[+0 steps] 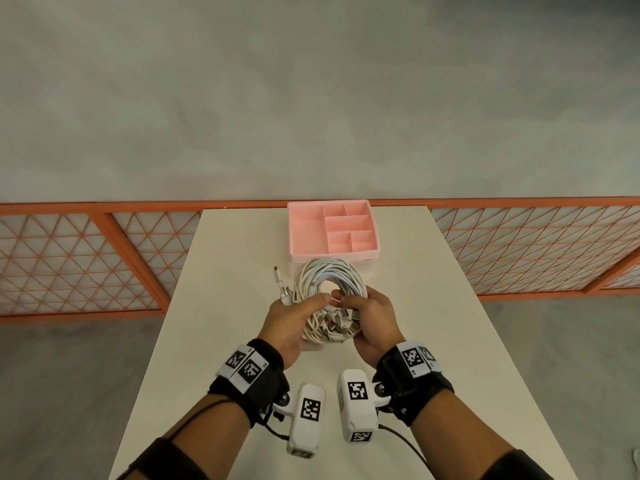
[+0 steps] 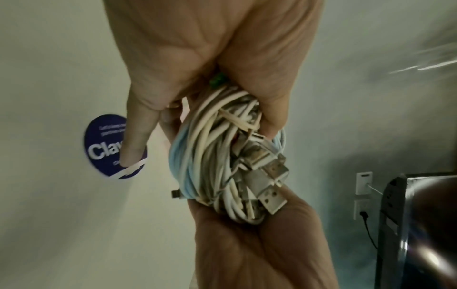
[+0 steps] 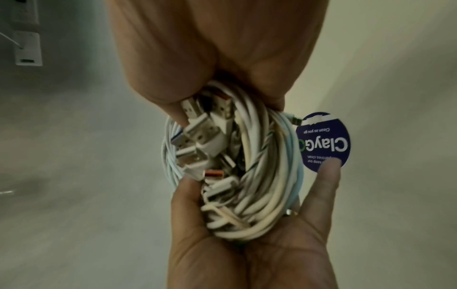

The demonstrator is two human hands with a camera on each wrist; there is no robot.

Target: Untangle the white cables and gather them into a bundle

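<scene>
A coil of white cables point(image 1: 329, 277) is held just above the white table point(image 1: 415, 306), in front of a pink tray. My left hand point(image 1: 304, 308) grips the coil's near left side, thumb on top. My right hand point(image 1: 362, 308) grips its near right side. A cluster of USB plugs point(image 1: 341, 322) sits between the palms. The left wrist view shows the left hand point(image 2: 220, 123) curled round the cable bundle point(image 2: 197, 160), plugs point(image 2: 269, 176) jutting out. The right wrist view shows the right hand point(image 3: 225, 101) closed over the bundle point(image 3: 262, 176), the left hand point(image 3: 235, 254) cupping it from below.
A pink divided tray point(image 1: 304, 233) stands at the table's far end, right behind the coil. A few loose plug ends point(image 1: 281, 282) stick out to the coil's left. A round blue sticker point(image 3: 323, 142) lies on the pale surface beyond. Orange mesh railings point(image 1: 86, 258) flank the table.
</scene>
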